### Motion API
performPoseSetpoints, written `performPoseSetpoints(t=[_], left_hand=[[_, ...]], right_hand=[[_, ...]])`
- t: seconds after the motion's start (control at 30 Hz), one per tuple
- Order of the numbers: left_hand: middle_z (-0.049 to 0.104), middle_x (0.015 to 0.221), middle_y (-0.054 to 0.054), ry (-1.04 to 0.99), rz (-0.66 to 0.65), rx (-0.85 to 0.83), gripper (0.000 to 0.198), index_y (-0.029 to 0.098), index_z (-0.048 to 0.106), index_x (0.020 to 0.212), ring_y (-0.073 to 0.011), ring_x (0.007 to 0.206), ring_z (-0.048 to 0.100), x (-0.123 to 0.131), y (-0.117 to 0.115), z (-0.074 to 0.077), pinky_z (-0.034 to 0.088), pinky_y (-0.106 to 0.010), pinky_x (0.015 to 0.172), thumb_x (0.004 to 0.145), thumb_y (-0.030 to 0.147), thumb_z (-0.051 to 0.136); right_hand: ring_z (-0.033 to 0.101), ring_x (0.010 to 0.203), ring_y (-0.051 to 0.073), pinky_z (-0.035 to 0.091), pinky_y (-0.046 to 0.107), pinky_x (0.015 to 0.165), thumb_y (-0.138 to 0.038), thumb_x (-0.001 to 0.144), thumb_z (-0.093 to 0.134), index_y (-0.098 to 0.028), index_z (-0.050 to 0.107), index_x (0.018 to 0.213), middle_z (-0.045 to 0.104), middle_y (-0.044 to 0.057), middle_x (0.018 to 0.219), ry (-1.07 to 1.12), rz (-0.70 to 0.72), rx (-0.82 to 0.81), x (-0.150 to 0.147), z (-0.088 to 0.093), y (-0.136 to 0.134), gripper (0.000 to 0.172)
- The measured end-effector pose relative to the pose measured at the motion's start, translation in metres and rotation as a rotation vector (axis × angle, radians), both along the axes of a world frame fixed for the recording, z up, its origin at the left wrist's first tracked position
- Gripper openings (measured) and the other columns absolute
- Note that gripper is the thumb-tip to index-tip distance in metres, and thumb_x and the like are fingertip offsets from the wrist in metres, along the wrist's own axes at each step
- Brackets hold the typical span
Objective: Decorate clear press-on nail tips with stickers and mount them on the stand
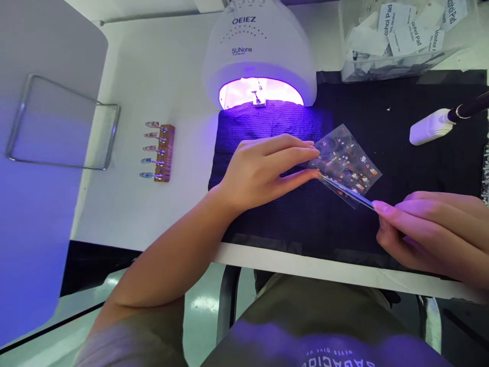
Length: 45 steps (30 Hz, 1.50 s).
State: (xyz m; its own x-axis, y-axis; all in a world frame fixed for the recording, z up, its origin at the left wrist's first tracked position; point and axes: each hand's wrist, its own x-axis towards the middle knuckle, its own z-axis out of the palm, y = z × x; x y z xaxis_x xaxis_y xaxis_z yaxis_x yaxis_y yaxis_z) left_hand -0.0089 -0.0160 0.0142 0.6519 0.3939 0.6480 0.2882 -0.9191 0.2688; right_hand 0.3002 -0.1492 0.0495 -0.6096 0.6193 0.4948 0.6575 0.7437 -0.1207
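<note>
A small clear sheet of tiny nail stickers (346, 163) lies tilted over a black mat (305, 224). My left hand (263, 171) pinches its left edge, fingers pressed together. Thin metal tweezers (347, 192) are pinched in my right hand (428, 229), and their tip rests on the sheet's lower edge. A white nail lamp (260, 51) glows purple just beyond the mat, with a small nail tip on a stand (259, 97) inside its opening.
A wooden holder with several nail tips (162, 153) sits on the white table to the left. A clear box of alcohol pad packets (397, 35) stands at the back right. A white-ended handheld tool (439, 125) lies at the right. A wire-framed panel (61, 122) is far left.
</note>
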Motion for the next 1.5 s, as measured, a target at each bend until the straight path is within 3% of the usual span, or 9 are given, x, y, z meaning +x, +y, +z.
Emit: performPoseSetpoints(t=[0.37,0.5,0.6,0.77,0.97,1.13,1.23,1.3,1.5], left_hand=[[0.091,0.120,-0.002,-0.010,-0.039,-0.007,0.021,0.022,0.079,0.125,-0.0169,0.109,0.092,0.001,0.000,0.001,0.073,-0.022,0.092,0.109,0.034,0.086],[0.091,0.120,-0.003,-0.009,-0.067,0.003,0.022,0.020,0.080,0.124,-0.0159,0.110,0.091,0.001,0.000,0.001,0.071,-0.020,0.094,0.109,0.035,0.085],[0.091,0.120,-0.002,0.018,-0.049,0.005,0.022,0.023,0.080,0.125,-0.0158,0.110,0.091,0.000,0.000,0.001,0.072,-0.022,0.094,0.112,0.039,0.082],[0.091,0.121,-0.002,0.024,-0.049,0.012,0.019,0.023,0.080,0.127,-0.0168,0.114,0.091,-0.001,0.002,0.000,0.073,-0.023,0.097,0.112,0.035,0.082],[0.091,0.119,0.000,-0.006,-0.021,0.019,0.014,0.023,0.079,0.124,-0.0168,0.112,0.091,0.002,0.001,0.001,0.073,-0.023,0.095,0.112,0.031,0.081],[0.091,0.117,0.000,-0.020,-0.025,0.037,0.014,0.021,0.078,0.122,-0.0173,0.111,0.092,0.002,0.001,0.001,0.074,-0.022,0.096,0.110,0.029,0.084],[0.091,0.117,-0.001,-0.018,-0.026,0.040,0.014,0.021,0.079,0.121,-0.0174,0.111,0.092,0.002,0.002,0.001,0.074,-0.022,0.097,0.110,0.028,0.084],[0.091,0.117,-0.001,-0.018,-0.032,0.040,0.014,0.021,0.079,0.121,-0.0174,0.111,0.092,0.002,0.002,0.002,0.074,-0.022,0.098,0.111,0.029,0.083],[0.091,0.120,-0.001,0.000,-0.041,0.042,0.013,0.022,0.080,0.123,-0.0176,0.114,0.091,0.000,0.001,0.003,0.075,-0.023,0.099,0.112,0.029,0.082]], right_hand=[[0.074,0.074,0.018,0.066,0.038,0.069,-0.007,0.104,0.078,-0.026,0.073,0.129,0.075,-0.002,0.088,0.040,-0.135,-0.092,-0.002,-0.002,-0.008,0.032],[0.071,0.066,0.015,0.065,0.033,0.061,-0.005,0.101,0.078,-0.022,0.074,0.127,0.074,-0.004,0.082,0.081,-0.038,0.021,-0.003,0.001,-0.007,0.032],[0.075,0.073,0.016,0.068,0.036,0.071,-0.004,0.100,0.082,-0.021,0.073,0.128,0.077,-0.001,0.087,0.023,-0.145,-0.052,-0.002,0.001,-0.005,0.034],[0.070,0.060,0.013,0.061,0.032,0.053,-0.007,0.102,0.075,-0.023,0.077,0.122,0.073,-0.005,0.079,0.086,0.025,0.082,0.004,-0.010,0.009,0.026],[0.073,0.073,0.015,0.067,0.034,0.070,-0.005,0.103,0.079,-0.020,0.073,0.126,0.075,-0.002,0.085,0.007,-0.074,-0.007,0.002,-0.002,-0.001,0.028],[0.074,0.072,0.016,0.066,0.037,0.069,-0.005,0.101,0.082,-0.022,0.073,0.126,0.075,-0.002,0.085,0.029,-0.126,-0.028,-0.002,0.005,-0.010,0.032],[0.077,0.074,0.017,0.069,0.038,0.069,-0.004,0.099,0.080,-0.023,0.074,0.126,0.078,-0.002,0.087,0.021,-0.135,-0.051,-0.001,-0.001,-0.003,0.033],[0.071,0.063,0.013,0.066,0.032,0.058,-0.005,0.098,0.078,-0.022,0.077,0.122,0.074,-0.005,0.080,0.092,0.026,0.074,0.002,-0.007,0.003,0.029],[0.072,0.063,0.014,0.065,0.033,0.054,-0.013,0.101,0.077,-0.025,0.080,0.125,0.077,-0.003,0.083,0.084,-0.027,0.098,0.009,-0.017,0.007,0.027]])
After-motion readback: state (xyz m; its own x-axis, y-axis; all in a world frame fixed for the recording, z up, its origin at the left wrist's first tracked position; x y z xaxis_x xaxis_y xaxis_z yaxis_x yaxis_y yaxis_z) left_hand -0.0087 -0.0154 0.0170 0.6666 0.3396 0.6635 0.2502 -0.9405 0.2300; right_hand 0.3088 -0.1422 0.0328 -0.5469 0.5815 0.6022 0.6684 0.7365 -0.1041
